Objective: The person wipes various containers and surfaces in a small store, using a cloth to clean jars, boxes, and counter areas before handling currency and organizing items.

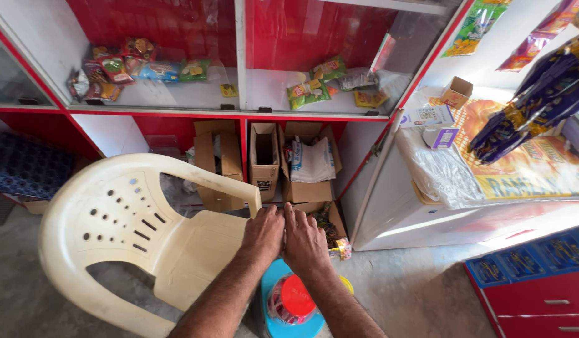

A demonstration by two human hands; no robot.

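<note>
My left hand (263, 234) and my right hand (305, 241) are side by side, backs up, fingers bent down and touching each other, over the front corner of a cream plastic chair (114, 219). What the fingers hold, if anything, is hidden under them. Below my wrists stands a clear jar with a red lid (289, 300) on a light blue round stool or tub (270, 281). Just past my right fingers lies an open cardboard box (330, 222) with dark packets inside.
A red and white glass-fronted cabinet (239, 112) holds snack packets (308, 92) on its shelf and cardboard boxes (264, 156) below. A white counter (427, 206) with a yellow mat stands at right. Hanging dark blue packets (539, 100) and a red drawer unit (539, 294) are at far right.
</note>
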